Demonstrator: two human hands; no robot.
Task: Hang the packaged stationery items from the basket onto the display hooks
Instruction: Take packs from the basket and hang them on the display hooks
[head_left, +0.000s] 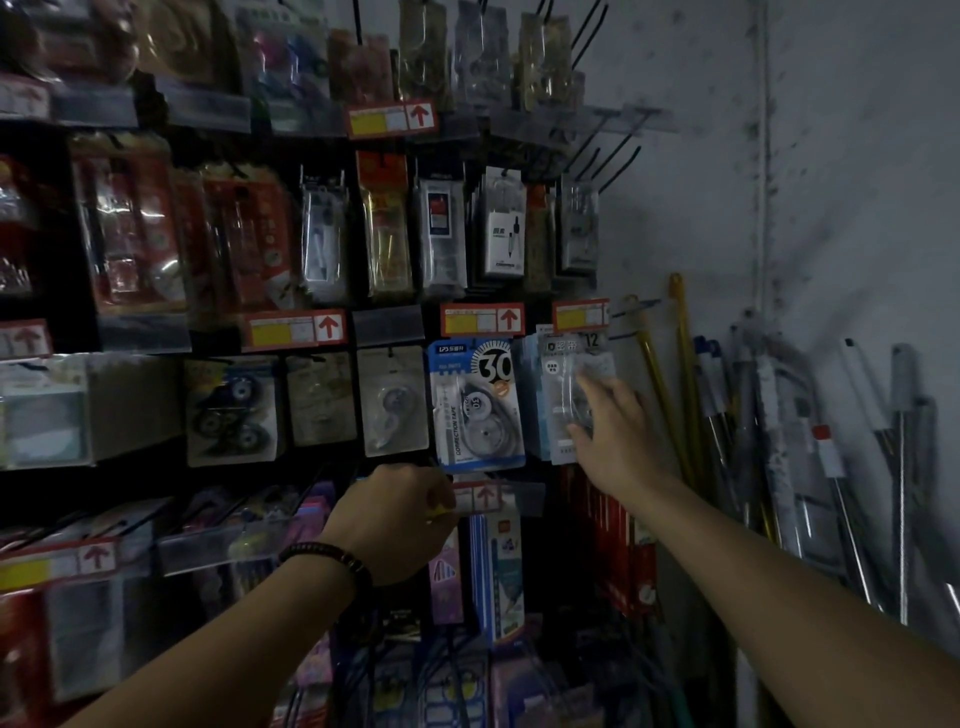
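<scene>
My right hand (615, 431) rests with spread fingers on a pale blister pack marked 12 (569, 374), which hangs at the right end of the third row of the display. Left of it hangs a blue correction tape pack marked 30 (475, 405). My left hand (395, 519), with a bead bracelet on the wrist, is closed around something small and yellow just below that pack, by a price tag (480, 496). What the left hand holds is mostly hidden. No basket is in view.
The rack is full of hanging packs on black hooks, with red and yellow price tags (293, 330) under each row. Bare hooks (608, 156) stick out at the upper right. Poles and rods (779, 441) lean against the grey wall on the right.
</scene>
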